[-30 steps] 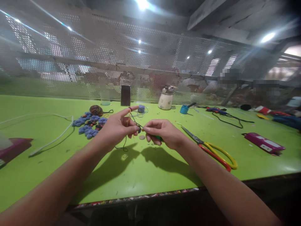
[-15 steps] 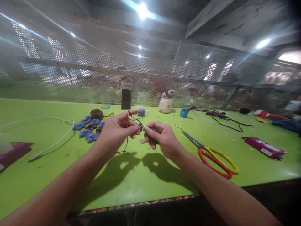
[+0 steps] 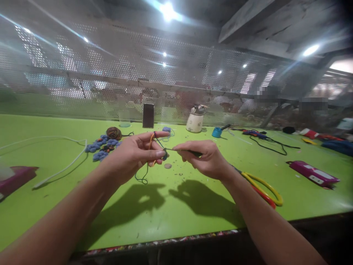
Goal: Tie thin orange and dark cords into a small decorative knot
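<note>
My left hand (image 3: 139, 151) pinches a small dark piece of crochet (image 3: 165, 154) between thumb and fingers. Dark and orange yarn (image 3: 152, 139) runs over its raised index finger, and a loose loop hangs below. My right hand (image 3: 201, 156) is closed round a crochet hook (image 3: 174, 149), whose thin metal shaft points left and meets the crochet piece; the dark handle is mostly inside the fingers. Left of my left hand lie blue crocheted flowers (image 3: 100, 145), partly covered by it, and a ball of dark multicoloured yarn (image 3: 114, 133).
Scissors (image 3: 261, 187) lie partly under my right forearm. Purple power strips (image 3: 313, 173) sit at both sides, with a white cable (image 3: 62, 173) at left. A phone (image 3: 148, 116), a bottle (image 3: 194, 119) and a blue pot (image 3: 217, 132) stand along the back by a mesh screen.
My right hand has moved right and turned over, so more of the hook's shaft shows between the hands. It now covers part of the scissors. My left hand has shifted only slightly.
</note>
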